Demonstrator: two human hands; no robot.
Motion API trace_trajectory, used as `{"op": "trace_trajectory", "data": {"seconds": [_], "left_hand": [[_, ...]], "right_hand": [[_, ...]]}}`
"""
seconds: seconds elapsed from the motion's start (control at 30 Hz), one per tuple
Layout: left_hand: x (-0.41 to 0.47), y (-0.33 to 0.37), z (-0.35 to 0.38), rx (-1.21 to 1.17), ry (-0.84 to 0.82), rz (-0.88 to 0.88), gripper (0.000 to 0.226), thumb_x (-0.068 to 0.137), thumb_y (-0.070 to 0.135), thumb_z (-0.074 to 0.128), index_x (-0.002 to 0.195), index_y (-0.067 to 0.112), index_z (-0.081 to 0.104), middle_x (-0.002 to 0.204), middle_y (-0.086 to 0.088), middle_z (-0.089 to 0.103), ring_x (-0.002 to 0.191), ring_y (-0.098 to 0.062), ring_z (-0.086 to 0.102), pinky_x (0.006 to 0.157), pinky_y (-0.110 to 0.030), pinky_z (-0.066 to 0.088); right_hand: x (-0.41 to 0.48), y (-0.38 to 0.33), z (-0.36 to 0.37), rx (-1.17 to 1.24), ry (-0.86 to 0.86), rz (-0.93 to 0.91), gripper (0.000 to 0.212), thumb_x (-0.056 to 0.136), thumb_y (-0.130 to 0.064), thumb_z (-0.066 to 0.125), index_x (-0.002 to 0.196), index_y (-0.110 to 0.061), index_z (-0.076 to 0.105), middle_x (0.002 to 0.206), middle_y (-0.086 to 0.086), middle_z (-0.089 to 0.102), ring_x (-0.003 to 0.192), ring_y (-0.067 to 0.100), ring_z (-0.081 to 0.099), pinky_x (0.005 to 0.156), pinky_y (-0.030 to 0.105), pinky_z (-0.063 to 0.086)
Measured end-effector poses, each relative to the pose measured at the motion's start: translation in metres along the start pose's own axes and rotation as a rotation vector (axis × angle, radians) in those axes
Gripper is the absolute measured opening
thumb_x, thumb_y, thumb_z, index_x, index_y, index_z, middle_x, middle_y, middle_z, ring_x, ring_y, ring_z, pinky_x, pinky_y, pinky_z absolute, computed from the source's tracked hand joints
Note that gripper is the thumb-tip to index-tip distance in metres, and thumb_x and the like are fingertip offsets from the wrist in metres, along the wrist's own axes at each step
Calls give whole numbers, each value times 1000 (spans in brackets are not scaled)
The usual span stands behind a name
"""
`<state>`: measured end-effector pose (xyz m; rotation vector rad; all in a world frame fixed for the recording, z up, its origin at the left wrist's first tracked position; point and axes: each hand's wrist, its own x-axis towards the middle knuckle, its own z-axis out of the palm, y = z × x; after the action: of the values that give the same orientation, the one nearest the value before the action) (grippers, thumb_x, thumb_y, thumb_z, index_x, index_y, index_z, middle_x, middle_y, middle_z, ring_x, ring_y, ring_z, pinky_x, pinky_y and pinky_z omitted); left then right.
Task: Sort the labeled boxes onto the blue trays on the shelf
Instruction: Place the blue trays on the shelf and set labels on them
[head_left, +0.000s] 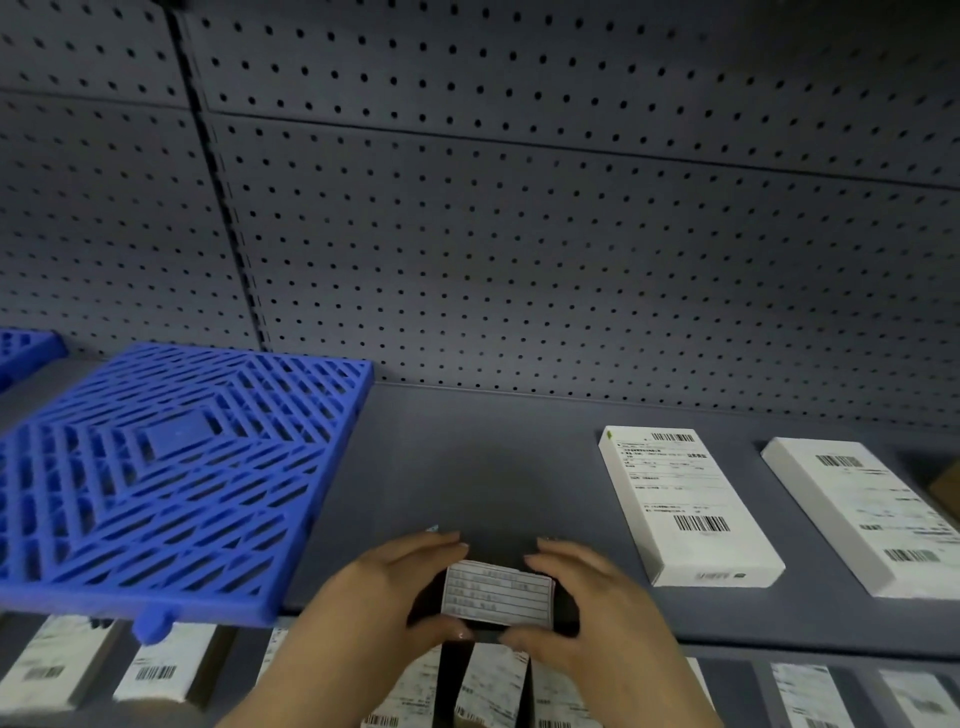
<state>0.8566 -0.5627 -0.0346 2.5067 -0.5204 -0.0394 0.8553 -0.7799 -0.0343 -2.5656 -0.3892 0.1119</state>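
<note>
Box (497, 594): small, dark, with a white ruled label (488, 584) on top; at 6 o'clock, at the front edge of the shelf (467, 467), held between both hands.
Left hand (379, 597): grips the box's left end, fingers curled over the far side and thumb at the near edge.
Right hand (597, 608): grips the right end the same way.
Hidden: the hands cover most of the box's dark sides. Whether it rests on the shelf or is lifted cannot be told. The label writing is too blurred to read.
Cut off: second tray (26, 348) at 9 o'clock shows only a corner. A brown thing (948, 491) at 3 o'clock is cut by the frame and unclear.
Surface: grey, flat, matte shelf in dim light.
Room: grey pegboard (519, 234) fills 12 o'clock. A lower shelf (857, 662) runs along 6 o'clock.
Trays: two, blue and slatted. The whole tray (171, 467) lies at 8 to 9 o'clock, its near edge at the shelf's front.
White boxes: two, one (680, 499) and another (862, 514), flat with labels up at 3 to 4 o'clock. They lie side by side but apart, well apart from the tray.
Lower boxes (166, 667): at least seven labelled, partly hidden by arms and shelf edge; the exact count cannot be told.
</note>
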Motion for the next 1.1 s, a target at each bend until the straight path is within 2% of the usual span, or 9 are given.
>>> {"op": "trace_trajectory", "data": {"seconds": [0.1,0.3,0.47,0.57,0.7,0.77,0.9,0.97,1.1], "left_hand": [[1,2,-3,7,9,-19,61,80,53,61,130,56,27,118,51,10,119,22,19,93,4,15],[2,3,1,40,10,-59,64,82,55,58,138,50,26,124,42,17,127,12,27,102,-8,23],[3,5,2,41,32,-77,58,81,56,57,134,49,35,123,40,24,121,13,32,101,-8,26],[5,6,0,41,49,-79,57,80,57,57,133,48,37,120,39,27,114,16,33,97,-6,28],[8,5,-1,51,59,-51,81,59,87,37,130,49,41,115,43,31,108,19,35,92,-2,30],[8,4,-2,51,54,-60,90,50,90,26,128,50,44,110,45,31,104,22,35,87,3,27],[8,8,-5,53,58,-63,63,69,73,50,127,50,44,114,43,33,110,19,37,88,4,25],[8,8,-7,59,59,-61,68,62,79,42,125,53,44,109,48,30,113,17,39,88,3,26],[6,9,-12,69,72,-86,85,47,93,24,122,58,43,104,52,28,111,18,39,91,0,28]], "right_hand": [[2,1,-2,-19,1,-15,63,73,-57,66,131,-41,45,138,-32,29,113,-19,25,84,-8,13],[4,2,-5,-32,7,-65,61,78,-57,61,134,-42,41,139,-32,30,122,-14,29,92,0,16],[7,5,-6,-37,5,-79,61,78,-60,59,134,-44,40,138,-33,30,123,-13,30,85,-4,14],[8,6,-10,-22,3,-87,64,77,-61,59,135,-44,38,139,-33,29,125,-12,29,93,0,18],[11,8,-12,31,-17,-77,73,72,-60,65,136,-47,33,128,-42,21,124,-14,28,95,1,18],[13,9,-11,36,-41,-84,78,67,-66,63,136,-48,33,122,-45,16,124,-15,26,97,3,19],[17,12,-8,50,-50,-98,84,53,-78,44,131,-45,44,116,-50,17,123,-14,30,101,8,23],[18,13,-8,69,-28,-99,83,50,-80,42,125,-45,51,113,-52,23,117,-19,33,97,3,24],[17,6,-21,65,-18,-120,64,59,-71,63,118,-47,53,115,-49,30,104,-30,31,84,-5,22]]}}
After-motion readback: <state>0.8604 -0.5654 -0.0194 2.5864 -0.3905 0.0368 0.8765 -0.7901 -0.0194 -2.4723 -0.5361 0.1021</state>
